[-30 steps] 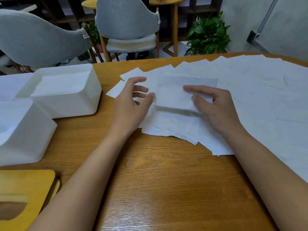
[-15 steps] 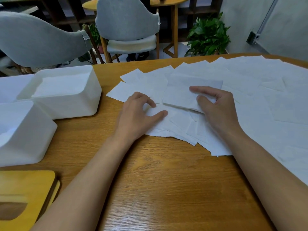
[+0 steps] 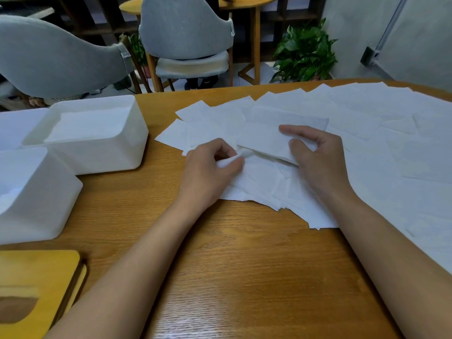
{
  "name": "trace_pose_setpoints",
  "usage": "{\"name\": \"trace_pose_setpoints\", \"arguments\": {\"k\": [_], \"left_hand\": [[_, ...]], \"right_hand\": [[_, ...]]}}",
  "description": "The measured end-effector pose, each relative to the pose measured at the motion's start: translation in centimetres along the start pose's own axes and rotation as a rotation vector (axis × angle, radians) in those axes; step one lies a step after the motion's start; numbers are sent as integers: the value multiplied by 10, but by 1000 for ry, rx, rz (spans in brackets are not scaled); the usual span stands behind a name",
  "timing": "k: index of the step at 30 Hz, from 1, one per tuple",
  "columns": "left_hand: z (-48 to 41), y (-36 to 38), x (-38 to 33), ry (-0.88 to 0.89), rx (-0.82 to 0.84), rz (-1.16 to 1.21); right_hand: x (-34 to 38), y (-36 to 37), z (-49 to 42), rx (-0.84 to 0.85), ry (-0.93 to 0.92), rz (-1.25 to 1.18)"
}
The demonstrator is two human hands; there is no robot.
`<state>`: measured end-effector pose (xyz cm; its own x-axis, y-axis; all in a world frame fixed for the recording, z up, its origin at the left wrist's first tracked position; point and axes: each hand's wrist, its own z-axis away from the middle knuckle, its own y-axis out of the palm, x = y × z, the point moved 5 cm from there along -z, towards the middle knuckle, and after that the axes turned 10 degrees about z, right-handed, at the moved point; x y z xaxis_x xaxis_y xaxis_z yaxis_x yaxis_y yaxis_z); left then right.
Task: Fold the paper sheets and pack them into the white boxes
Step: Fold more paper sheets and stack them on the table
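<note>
Right, the folded sheet (image 3: 264, 138) sits mid-table on top of the spread of paper sheets (image 3: 391, 148), its near edge lifted a little off the pile. The right hand (image 3: 320, 162) holds it: the thumb presses on top near the right end, the index finger lies stretched across the upper face, and the other fingers curl at the edge, so it is a pinch grip. Just left of it, the left hand (image 3: 208, 170) pinches the raised corner of a loose sheet (image 3: 259, 174) between the thumb and bent index finger, the rest of the fingers tucked in. The two hands are near each other but not touching. The loose sheet lies flat under the folded one, part of an untidy overlapping stack at the near edge of the spread. The spread covers the right half of the wooden table (image 3: 244, 265) and runs off to the right. To the left, well apart from the hands, stand two white boxes. The far box (image 3: 110, 155) is open at the top, with flat white paper visible inside. The near box (image 3: 44, 199) is just beside it, cut off by the picture's left edge, its contents hard to tell. A yellow wooden lid (image 3: 36, 272) with an oval slot lies at the bottom left corner. Beyond the table are two grey chairs (image 3: 186, 28) and a green plant (image 3: 305, 52).
</note>
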<state>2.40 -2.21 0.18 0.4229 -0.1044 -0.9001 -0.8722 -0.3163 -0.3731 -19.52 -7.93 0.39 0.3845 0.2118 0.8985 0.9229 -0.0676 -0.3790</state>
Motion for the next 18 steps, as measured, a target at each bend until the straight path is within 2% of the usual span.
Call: {"name": "trace_pose_setpoints", "arguments": {"k": [4,8,13,18], "left_hand": [[-9,-16,5,-79,-16,173],[-9,-21,-3,-66,123,248],[-11,-19,1,-99,330,82],[-11,-25,-9,-15,292,-24]], "right_hand": [[0,0,1,6,10,-1],[-1,0,0,-5,13,-7],[0,1,0,-6,-4,0],[3,2,0,33,-25,22]]}}
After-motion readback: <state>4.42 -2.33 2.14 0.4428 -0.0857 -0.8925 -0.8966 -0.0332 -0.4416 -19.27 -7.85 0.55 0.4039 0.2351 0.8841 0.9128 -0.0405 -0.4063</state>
